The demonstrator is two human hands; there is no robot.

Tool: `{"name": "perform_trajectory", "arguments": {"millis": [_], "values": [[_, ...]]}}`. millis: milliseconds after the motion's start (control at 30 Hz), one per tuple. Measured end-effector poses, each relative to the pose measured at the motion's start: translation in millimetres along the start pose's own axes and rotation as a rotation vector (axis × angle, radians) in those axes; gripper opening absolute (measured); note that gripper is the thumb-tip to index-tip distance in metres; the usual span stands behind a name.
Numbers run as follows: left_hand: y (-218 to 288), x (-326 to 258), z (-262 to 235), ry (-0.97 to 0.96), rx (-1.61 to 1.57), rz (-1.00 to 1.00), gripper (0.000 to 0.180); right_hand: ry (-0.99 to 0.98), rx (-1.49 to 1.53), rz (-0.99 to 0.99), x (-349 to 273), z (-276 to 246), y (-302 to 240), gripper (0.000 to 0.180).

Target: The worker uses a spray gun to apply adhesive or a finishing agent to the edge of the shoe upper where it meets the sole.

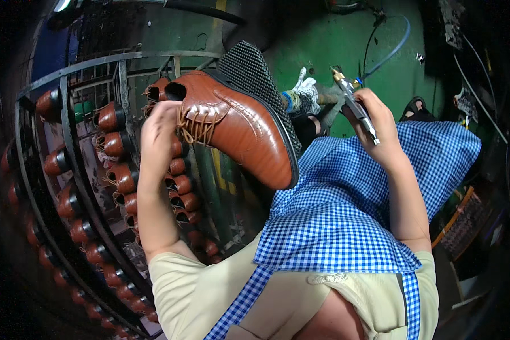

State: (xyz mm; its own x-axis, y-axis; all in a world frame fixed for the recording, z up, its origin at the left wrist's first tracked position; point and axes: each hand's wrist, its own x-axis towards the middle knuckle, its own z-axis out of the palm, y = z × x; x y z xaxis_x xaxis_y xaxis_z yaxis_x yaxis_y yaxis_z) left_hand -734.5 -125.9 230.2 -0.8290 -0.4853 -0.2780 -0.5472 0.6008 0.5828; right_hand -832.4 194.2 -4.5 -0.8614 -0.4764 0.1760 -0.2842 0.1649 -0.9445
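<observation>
Brown lace-up boot sits at 12 o'clock of centre, tilted, black studded sole facing up-right. Left hand is closed on its laced upper near the collar. Right hand at 2 o'clock is wrapped around a metal air gun with a blue hose, well apart from the boot. Metal rack at 9 o'clock holds rows of matching brown boots, just beside the left forearm. Blue checked apron covers the lap; green floor behind.
</observation>
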Motion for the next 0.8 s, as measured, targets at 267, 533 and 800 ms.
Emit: {"name": "perform_trajectory", "arguments": {"millis": [267,533,800], "values": [[17,22,16,-0.435,-0.35,-0.144,0.029,-0.038,0.331,0.178,-3,-10,-31,0.017],[14,-90,54,-0.227,-0.495,0.214,0.022,-0.222,0.646,0.22,6,0,-52,0.032],[-11,-112,122,-0.139,-0.715,0.28,0.018,-0.356,0.605,0.179,8,3,-59,0.039]]}}
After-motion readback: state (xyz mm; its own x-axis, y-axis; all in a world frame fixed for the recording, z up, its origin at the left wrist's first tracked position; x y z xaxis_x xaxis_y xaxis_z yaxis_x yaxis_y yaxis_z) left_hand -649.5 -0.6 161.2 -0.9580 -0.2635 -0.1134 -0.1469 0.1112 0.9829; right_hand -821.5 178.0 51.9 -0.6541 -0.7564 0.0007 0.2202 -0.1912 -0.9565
